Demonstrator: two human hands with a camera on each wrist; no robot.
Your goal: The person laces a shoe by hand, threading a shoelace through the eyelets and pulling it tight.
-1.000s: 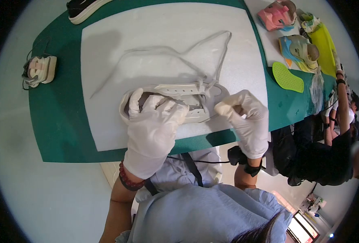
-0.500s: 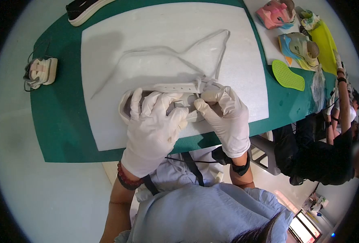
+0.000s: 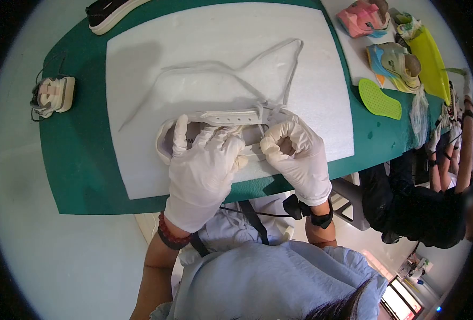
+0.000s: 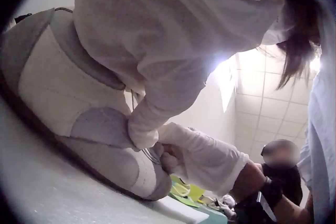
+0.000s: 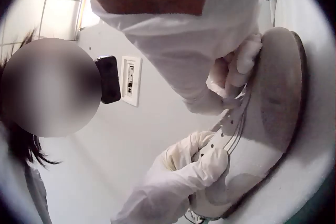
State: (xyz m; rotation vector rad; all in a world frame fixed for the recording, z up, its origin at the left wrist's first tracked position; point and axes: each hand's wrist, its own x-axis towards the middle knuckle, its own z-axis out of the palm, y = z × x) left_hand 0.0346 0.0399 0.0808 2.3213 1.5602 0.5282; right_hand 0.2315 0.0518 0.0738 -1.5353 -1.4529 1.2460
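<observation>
A white sneaker (image 3: 223, 117) with grey panels lies on its sole, toe to the right. My gloved left hand (image 3: 202, 165) reaches over its near side, some fingers inside the opening. In the right wrist view the left thumb and fingers pinch the eyelet flap (image 5: 212, 147). At the toe end of the eyelets, my gloved right hand (image 3: 298, 157) has its fingertips pinched together on the shoelace (image 5: 239, 129), covering part of the toe. From the far eyelet row, the loose part of the pale lace (image 3: 293, 76) trails across the mat.
A white foam mat (image 3: 140, 165) lies under the sneaker on a green table (image 3: 76, 176). A small shoe (image 3: 55, 96) stands at left, a black shoe (image 3: 113, 12) at far left. Coloured shoes and a lime insole (image 3: 379, 99) lie at right, near another person (image 3: 423, 202).
My right hand has come left from beside the toe to the lace at the eyelets, and its fingers have curled tighter. My left hand stays at the sneaker, fingers slightly shifted.
</observation>
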